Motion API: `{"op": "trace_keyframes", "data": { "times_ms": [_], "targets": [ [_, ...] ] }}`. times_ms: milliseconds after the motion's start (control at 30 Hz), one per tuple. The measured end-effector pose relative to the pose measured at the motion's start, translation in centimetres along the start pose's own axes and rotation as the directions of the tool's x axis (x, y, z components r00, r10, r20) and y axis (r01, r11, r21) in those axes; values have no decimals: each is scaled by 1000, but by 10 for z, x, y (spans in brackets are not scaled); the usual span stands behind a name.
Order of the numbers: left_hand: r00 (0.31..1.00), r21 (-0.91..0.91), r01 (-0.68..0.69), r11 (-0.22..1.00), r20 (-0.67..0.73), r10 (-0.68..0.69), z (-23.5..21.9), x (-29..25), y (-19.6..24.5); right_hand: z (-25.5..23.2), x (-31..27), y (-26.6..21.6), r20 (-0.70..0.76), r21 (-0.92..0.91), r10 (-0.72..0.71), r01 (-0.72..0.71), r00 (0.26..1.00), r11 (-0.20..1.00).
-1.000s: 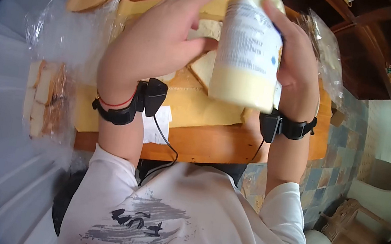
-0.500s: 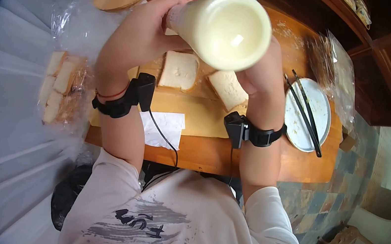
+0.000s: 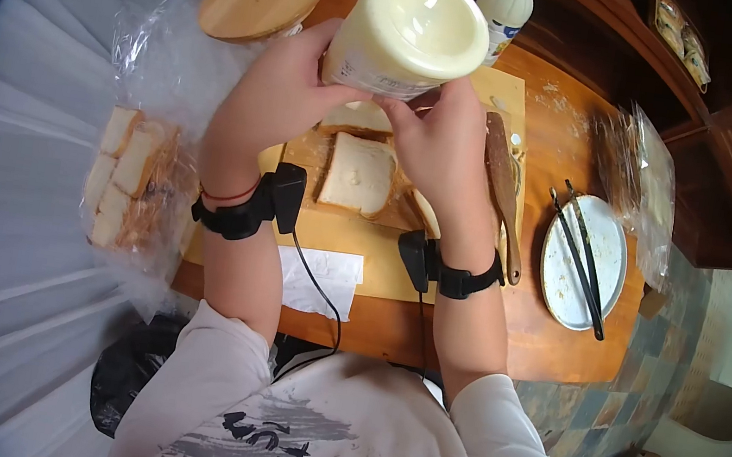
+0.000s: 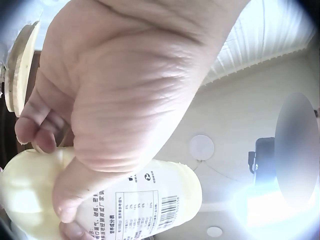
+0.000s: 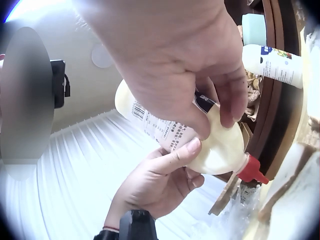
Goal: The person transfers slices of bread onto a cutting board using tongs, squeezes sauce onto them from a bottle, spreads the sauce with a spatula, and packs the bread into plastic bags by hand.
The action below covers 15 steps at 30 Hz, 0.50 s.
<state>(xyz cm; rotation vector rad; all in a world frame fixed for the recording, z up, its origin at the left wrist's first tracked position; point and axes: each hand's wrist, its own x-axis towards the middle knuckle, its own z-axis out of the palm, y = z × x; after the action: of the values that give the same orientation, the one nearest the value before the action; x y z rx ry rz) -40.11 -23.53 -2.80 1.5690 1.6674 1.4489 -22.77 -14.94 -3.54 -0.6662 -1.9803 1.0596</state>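
Observation:
Both hands hold an upside-down squeeze bottle (image 3: 412, 34) of cream-coloured sauce, its base toward the head camera. My left hand (image 3: 278, 85) grips it from the left, thumb pressed on the label in the left wrist view. From the right, my right hand (image 3: 448, 142) curls its fingers round it, and the thumbs meet near each other. The red nozzle cap (image 5: 252, 170) points down beside a bread slice (image 5: 290, 190) in the right wrist view. Below the hands lies another bread slice (image 3: 359, 174), with further slices partly hidden behind the hands.
A second bottle with a red cap (image 3: 505, 14) stands at the back. Right of the bread are a wooden spatula (image 3: 503, 187) and a white plate (image 3: 562, 298) with black tongs (image 3: 581, 263) across it. At left are bagged bread (image 3: 124, 185), a round wooden board (image 3: 262, 1) and a paper sheet (image 3: 317, 280).
The bottle has tipped from label-facing to base-up and moved left. The right hand has come left with it, and both hands now grip it lower down.

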Motion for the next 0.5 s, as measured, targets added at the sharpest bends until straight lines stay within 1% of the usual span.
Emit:
{"op": "trace_keyframes", "data": {
  "times_ms": [33, 67, 133, 200, 267, 367, 433, 467, 500],
  "targets": [
    [1000, -55, 6, 998, -9, -7, 1, 0, -1, 2, 1, 4, 5, -2, -2, 2, 1000, 1000],
    [1000, -56, 9, 998, -14, -10, 1, 0, -2, 5, 1, 11, -1, -27, -21, 21, 1000, 999],
    [999, 107, 50, 993, 4, -51, -2, 2, -2, 10, 3, 16, 1, -47, -42, 42, 999, 998],
    [997, 115, 71, 991, -3, -72, -4, 0, -2, 13, 4, 14, 10, -63, 12, -12, 1000, 998],
    [997, 120, 82, 989, -4, -82, -5, 0, -2, 18, 3, 17, 8, -57, 5, -5, 1000, 998],
    [998, 125, 63, 990, -6, -63, -7, -1, -5, 25, 3, 24, -6, -52, 6, -6, 1000, 999],
    [1000, 151, 11, 988, -13, -9, -7, 0, -9, 26, 2, 23, -17, -52, 13, -14, 1000, 999],
    [1000, 150, 11, 989, -13, -10, -6, 0, -11, 25, 1, 20, -24, -93, 19, -21, 1000, 995],
    [999, 133, -19, 991, -32, 23, -5, 1, -13, 25, 1, 18, -31, -133, 24, -28, 999, 991]
  ]
}}
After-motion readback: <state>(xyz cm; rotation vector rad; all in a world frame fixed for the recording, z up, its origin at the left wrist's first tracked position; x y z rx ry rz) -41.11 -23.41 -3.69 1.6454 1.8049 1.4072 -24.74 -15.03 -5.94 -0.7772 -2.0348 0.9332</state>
